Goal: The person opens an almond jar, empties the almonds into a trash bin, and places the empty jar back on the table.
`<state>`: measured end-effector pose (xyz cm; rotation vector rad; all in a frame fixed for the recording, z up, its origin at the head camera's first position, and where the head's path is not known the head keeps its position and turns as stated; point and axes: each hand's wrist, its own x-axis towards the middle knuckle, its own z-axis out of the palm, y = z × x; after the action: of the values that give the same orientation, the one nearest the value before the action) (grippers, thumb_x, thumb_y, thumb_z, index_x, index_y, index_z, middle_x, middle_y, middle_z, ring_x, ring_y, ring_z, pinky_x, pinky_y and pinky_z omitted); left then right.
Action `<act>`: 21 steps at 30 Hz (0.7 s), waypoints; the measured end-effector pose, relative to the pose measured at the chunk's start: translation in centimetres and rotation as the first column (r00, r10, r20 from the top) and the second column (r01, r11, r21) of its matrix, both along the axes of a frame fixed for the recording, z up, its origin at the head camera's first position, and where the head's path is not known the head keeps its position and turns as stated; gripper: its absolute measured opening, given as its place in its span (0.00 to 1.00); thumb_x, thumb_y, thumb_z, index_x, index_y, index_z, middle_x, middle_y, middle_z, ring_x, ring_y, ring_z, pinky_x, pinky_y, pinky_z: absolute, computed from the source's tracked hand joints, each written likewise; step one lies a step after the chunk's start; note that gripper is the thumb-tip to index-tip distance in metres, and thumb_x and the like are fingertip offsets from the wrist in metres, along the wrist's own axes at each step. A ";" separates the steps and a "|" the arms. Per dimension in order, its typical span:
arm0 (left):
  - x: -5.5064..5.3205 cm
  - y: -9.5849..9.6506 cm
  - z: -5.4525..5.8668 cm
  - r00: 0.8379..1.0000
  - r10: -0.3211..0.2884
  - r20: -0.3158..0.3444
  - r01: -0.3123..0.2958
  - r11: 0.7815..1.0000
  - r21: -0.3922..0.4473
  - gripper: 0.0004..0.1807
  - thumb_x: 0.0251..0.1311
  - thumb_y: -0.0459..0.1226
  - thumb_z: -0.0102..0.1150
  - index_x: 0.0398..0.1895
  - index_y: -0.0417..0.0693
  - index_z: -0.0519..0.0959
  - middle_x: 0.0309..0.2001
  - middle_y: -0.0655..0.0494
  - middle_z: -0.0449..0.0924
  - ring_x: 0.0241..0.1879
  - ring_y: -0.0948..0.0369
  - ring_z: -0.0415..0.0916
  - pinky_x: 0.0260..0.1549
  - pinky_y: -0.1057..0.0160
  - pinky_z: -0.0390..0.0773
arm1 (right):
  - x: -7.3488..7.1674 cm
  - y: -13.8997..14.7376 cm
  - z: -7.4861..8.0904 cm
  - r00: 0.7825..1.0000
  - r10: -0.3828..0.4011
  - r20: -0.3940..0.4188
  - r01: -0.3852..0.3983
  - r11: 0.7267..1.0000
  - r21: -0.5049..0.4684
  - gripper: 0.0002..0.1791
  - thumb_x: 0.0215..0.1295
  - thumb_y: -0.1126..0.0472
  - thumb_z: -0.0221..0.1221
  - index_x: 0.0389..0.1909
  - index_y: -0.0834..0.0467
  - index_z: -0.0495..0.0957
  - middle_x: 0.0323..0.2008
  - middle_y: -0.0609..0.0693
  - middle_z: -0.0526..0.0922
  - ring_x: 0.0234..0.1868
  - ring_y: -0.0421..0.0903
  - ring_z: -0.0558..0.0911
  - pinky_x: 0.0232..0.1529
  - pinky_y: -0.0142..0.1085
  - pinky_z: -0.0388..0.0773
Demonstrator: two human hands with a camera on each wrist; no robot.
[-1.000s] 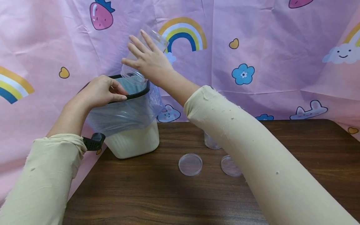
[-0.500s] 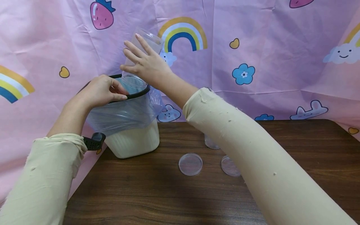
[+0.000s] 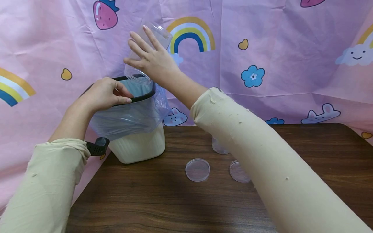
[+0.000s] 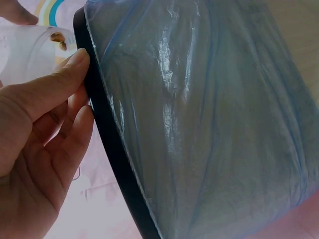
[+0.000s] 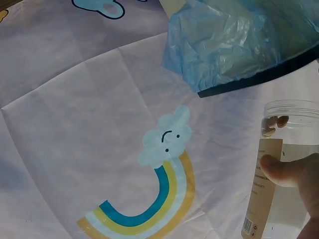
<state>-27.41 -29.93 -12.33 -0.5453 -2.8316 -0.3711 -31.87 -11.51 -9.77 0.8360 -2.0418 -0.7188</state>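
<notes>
My right hand [image 3: 155, 63] grips a clear plastic jar [image 3: 162, 36], tilted mouth-down over the trash bin [image 3: 141, 147]. In the right wrist view the thumb presses the jar's brown paper label [image 5: 268, 172]. Several small brown nut-like pieces [image 5: 277, 121] sit inside near the threaded mouth. My left hand [image 3: 103, 95] pinches the bin's black rim [image 3: 143, 98] between thumb and fingers; the left wrist view shows the thumb tip on it. A bluish plastic bag [image 3: 128, 119] lines the cream bin and hangs over its outside.
Two round clear lids [image 3: 197, 170] lie on the dark wooden table [image 3: 163, 200], the right one partly behind my right sleeve. Another clear jar [image 3: 219, 147] stands behind that forearm, mostly hidden. A pink patterned cloth [image 3: 279, 38] hangs behind the table.
The jar and my right hand dipped lower toward the bin half a second ago and are now raised again, with the jar more tilted. My left hand stays on the rim.
</notes>
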 end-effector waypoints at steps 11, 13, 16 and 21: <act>0.3 0.0 0.1 1.000 0.006 -0.002 -0.006 1.000 -0.003 0.10 0.54 0.35 0.63 0.37 0.38 0.83 0.35 0.45 0.82 0.38 0.49 0.76 0.34 0.55 0.71 | 0.1 0.0 0.1 1.000 0.019 -0.016 -0.019 1.000 0.007 0.33 0.68 0.64 0.48 0.69 0.38 0.51 0.69 0.56 0.49 0.70 0.54 0.40 0.64 0.53 0.29; 0.3 0.0 0.1 1.000 0.009 0.004 -0.009 1.000 0.000 0.10 0.54 0.35 0.63 0.37 0.38 0.83 0.35 0.46 0.82 0.38 0.50 0.75 0.34 0.55 0.71 | 0.1 -0.1 -0.2 1.000 0.010 -0.013 -0.009 0.999 0.037 0.34 0.68 0.63 0.50 0.69 0.37 0.50 0.69 0.56 0.48 0.70 0.54 0.39 0.64 0.53 0.29; 0.3 0.0 0.0 1.000 0.013 0.013 -0.013 1.000 0.006 0.10 0.54 0.35 0.63 0.37 0.38 0.83 0.36 0.45 0.82 0.39 0.49 0.75 0.35 0.53 0.71 | 0.1 -0.4 -0.5 1.000 0.016 -0.011 -0.015 0.996 0.086 0.34 0.68 0.63 0.50 0.70 0.38 0.51 0.69 0.57 0.49 0.70 0.54 0.39 0.64 0.54 0.30; 0.3 0.1 0.0 1.000 0.016 0.019 -0.016 1.000 0.012 0.10 0.55 0.35 0.62 0.37 0.38 0.83 0.35 0.45 0.82 0.39 0.49 0.75 0.37 0.50 0.71 | 0.0 -0.8 -0.8 0.999 0.038 -0.026 -0.035 0.992 0.119 0.31 0.69 0.64 0.48 0.68 0.38 0.54 0.67 0.58 0.51 0.70 0.54 0.41 0.64 0.53 0.30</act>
<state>-27.15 -29.86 -12.31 -0.5195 -2.8485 -0.3918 -31.88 -12.30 -10.54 0.9225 -1.9688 -0.8333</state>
